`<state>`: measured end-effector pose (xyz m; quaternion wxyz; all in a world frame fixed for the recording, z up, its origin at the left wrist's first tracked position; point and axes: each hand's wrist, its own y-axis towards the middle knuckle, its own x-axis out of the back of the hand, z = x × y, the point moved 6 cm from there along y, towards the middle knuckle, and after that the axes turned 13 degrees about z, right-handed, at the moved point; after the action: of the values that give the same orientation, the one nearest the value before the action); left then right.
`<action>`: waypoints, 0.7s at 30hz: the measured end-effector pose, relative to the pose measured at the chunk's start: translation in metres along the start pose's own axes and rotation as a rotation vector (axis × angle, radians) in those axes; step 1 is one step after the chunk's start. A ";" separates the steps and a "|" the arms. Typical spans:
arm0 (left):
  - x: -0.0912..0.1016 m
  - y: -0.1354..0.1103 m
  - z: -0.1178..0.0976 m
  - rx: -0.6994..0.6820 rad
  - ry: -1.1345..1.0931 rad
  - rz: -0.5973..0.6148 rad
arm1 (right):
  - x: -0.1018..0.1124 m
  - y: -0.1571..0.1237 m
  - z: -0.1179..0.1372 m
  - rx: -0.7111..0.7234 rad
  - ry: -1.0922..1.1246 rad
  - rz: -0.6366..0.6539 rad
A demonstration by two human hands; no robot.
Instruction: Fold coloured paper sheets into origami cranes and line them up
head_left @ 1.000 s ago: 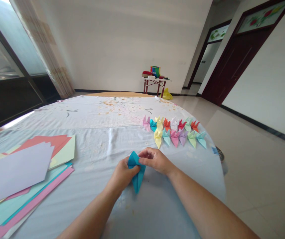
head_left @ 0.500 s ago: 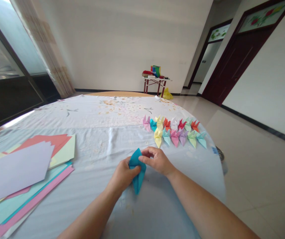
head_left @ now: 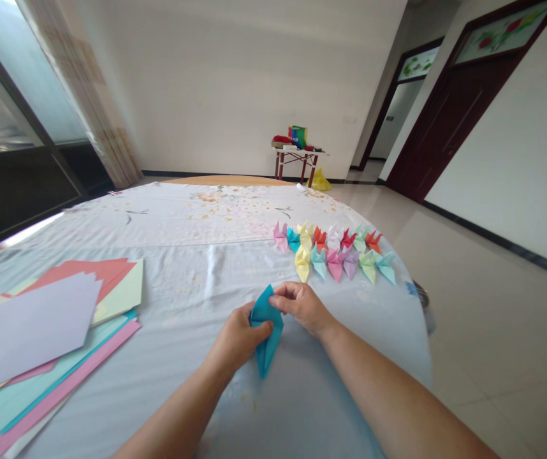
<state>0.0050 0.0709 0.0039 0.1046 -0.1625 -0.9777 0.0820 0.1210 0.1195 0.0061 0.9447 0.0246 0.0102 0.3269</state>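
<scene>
Seen from the wearer's head, a left hand [head_left: 238,339] and a right hand [head_left: 303,308] pinched a partly folded teal origami paper [head_left: 266,357] above a pale floral tablecloth [head_left: 182,280]. Two rows of multicoloured origami cranes [head_left: 333,256] stood just beyond the right hand. Loose sheets of coloured paper [head_left: 29,331] lay fanned out to the left. A small red-legged table [head_left: 297,156] stood against the far wall.

Teal is shown by the folded paper [head_left: 266,331]. The paper cranes [head_left: 335,264] are coloured pink, turquoise, yellow, red, lilac and mint. A pale floral print, apparently peach, is carried by the tablecloth [head_left: 173,217]; the loose sheets [head_left: 29,331] are lilac, salmon, green and pink.
</scene>
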 end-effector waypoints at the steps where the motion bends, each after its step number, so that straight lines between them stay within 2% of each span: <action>1: 0.000 0.000 0.001 0.007 0.009 -0.006 | 0.000 0.000 0.001 0.004 -0.004 -0.002; 8: 0.000 0.000 0.005 0.023 0.049 -0.012 | 0.002 -0.001 0.006 0.005 -0.015 -0.053; 21: -0.002 0.001 0.008 0.047 0.004 0.026 | 0.004 0.000 0.002 0.014 0.011 -0.019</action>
<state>0.0056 0.0701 -0.0049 0.1093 -0.1729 -0.9731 0.1059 0.1239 0.1222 0.0080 0.9475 0.0294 0.0178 0.3178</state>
